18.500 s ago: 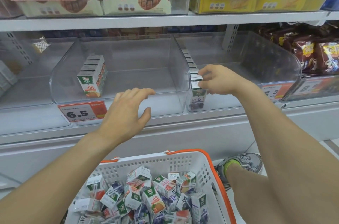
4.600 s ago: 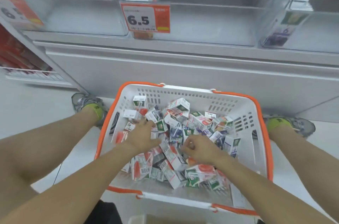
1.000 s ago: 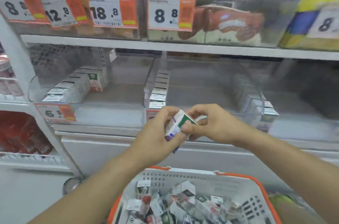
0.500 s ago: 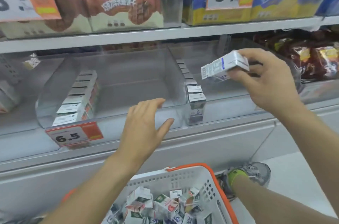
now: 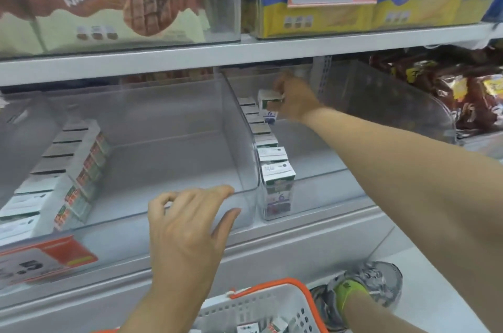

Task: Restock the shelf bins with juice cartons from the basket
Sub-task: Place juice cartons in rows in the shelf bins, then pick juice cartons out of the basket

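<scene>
We see carton row (image 5: 268,147) along right bin (image 5: 386,103) left wall; another row (image 5: 62,163) in left bin (image 5: 174,125); basket (image 5: 261,308) below shelf.

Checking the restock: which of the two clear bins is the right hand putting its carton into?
The right-hand bin: the right hand holds a carton deep inside it, beside its purple row. The middle bin only has the left hand near its front.

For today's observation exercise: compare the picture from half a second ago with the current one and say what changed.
The right hand carried the juice carton from in front of the bin deep inside, behind the row of cartons, still gripping it. The left hand stays open, empty, at the neighbouring bin's front edge.
</scene>
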Available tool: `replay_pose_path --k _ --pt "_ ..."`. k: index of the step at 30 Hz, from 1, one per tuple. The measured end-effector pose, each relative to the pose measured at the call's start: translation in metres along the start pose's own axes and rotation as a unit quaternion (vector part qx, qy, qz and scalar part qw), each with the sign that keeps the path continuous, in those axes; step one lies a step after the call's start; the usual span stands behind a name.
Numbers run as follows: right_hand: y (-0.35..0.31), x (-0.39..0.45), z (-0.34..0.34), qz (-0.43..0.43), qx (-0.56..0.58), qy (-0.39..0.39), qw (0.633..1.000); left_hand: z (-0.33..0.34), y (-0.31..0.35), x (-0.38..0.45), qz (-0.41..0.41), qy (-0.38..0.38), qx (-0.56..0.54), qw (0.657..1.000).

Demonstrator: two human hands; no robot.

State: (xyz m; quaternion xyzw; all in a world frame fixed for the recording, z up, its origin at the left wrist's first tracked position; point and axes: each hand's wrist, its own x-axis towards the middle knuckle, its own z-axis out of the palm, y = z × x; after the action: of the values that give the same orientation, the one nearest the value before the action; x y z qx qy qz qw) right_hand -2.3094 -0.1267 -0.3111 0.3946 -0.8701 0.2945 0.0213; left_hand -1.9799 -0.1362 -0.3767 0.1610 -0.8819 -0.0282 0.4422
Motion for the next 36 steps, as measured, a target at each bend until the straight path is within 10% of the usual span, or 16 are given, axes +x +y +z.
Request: replay_pose_path --k 9,17,22,25,29,36 --pt "0.004 -0.004 0.000 0.010 0.011 -0.072 0.997 0.004 -0.001 0.002 0.009 0.006 -0.003 1.000" --pt "-0.061 -0.190 -0.071 -0.036 0.180 0.098 0.978 -0.007 -0.002 0.006 0.009 -0.058 -0.012 0.998" --pt "-0.069 -0.298 -0.020 0.003 0.199 -0.060 0.978 -0.042 0.009 -0.008 0.151 -0.057 -0.060 0.985" --pt "-0.053 -0.339 0.030 0.031 0.152 -0.195 0.968 -0.050 0.002 -0.040 0.186 -0.282 -0.092 0.937" --pt "-0.033 -0.382 0.089 0.048 0.085 -0.370 0.924 -0.058 -0.028 -0.083 0.088 -0.574 -0.005 0.814" --pt "-0.020 -0.426 0.147 0.035 -0.011 -0.537 0.843 -0.048 -0.028 -0.214 -0.169 -0.622 -0.134 0.753"
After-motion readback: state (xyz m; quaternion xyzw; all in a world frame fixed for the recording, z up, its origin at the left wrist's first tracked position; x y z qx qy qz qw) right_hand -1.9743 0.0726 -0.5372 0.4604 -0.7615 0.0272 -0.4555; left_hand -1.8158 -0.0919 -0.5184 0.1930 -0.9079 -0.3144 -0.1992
